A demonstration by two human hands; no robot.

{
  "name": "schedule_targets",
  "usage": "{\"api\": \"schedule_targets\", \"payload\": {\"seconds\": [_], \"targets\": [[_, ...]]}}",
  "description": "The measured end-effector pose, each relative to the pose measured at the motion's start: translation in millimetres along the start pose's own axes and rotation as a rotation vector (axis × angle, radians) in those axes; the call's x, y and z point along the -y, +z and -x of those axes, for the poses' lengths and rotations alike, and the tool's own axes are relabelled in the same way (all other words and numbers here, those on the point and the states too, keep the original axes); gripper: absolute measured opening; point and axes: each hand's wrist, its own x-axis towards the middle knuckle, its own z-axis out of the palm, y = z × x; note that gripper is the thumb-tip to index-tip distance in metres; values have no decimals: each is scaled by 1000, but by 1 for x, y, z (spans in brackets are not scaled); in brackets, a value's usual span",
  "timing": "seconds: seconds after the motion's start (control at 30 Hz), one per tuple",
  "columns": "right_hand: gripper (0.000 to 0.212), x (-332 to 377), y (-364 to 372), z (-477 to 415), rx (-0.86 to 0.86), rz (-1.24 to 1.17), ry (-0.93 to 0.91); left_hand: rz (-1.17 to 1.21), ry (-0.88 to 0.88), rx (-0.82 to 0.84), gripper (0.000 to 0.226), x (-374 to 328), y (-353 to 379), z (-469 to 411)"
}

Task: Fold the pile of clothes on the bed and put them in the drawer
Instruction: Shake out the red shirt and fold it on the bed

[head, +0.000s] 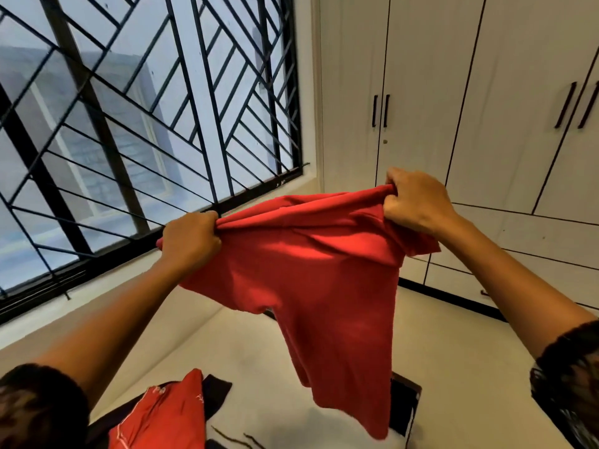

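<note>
My L hand (191, 236) & R hand (415, 202) each grip a bunched top edge of the red shirt (311, 280), held up in the air over the bed (285, 426). Other clothes (162, 413) lie on the bed by my L arm. Drawers (534, 234) at R are closed, contents hidden

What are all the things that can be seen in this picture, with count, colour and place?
red shirt: one, red, held up in the air, centre
red garment: one, red, on the bed, lower left
black garment: one, black, next to the red garment
bed: one, white, bottom edge
window grille: one, black, left
wardrobe: one, white, right
handles: four, black, on the wardrobe doors
drawers: at least two, white, under the doors
left hand: grips the shirt's left end
right hand: grips the shirt's right end
sleeves: two, dark, bottom corners
</note>
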Motion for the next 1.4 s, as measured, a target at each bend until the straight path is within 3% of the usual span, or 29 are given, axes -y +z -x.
{"api": "schedule_targets", "payload": {"seconds": [0.17, 0.3, 0.47, 0.6, 0.73, 0.9, 1.13, 1.27, 1.4], "targets": [[9, -1, 46, -16, 121, -23, 59, -153, -68, -35, 3, 14, 26, -11], [10, -1, 103, -37, 136, -49, 111, -222, -157, 37, 12, 25, 57, -32], [12, 0, 184, -79, 156, -95, 138, 29, -467, 124, 20, 38, 116, -73], [13, 0, 229, -114, 134, -136, 137, 341, -605, 132, 20, 54, 151, -108], [12, 5, 249, -145, 65, -178, 127, 517, -654, 17, 18, 65, 165, -133], [11, 14, 251, -139, 23, -205, 10, 510, -567, -109, 19, 86, 176, -129], [24, 10, 298, -16, 125, -242, -182, 458, -414, 72, 10, 109, 226, -14], [18, 10, 358, 119, 210, -191, -255, 386, -395, 314, 23, 124, 293, 115], [26, 6, 432, 280, 368, -73, -301, 252, -307, 615, 55, 132, 371, 255]]}}
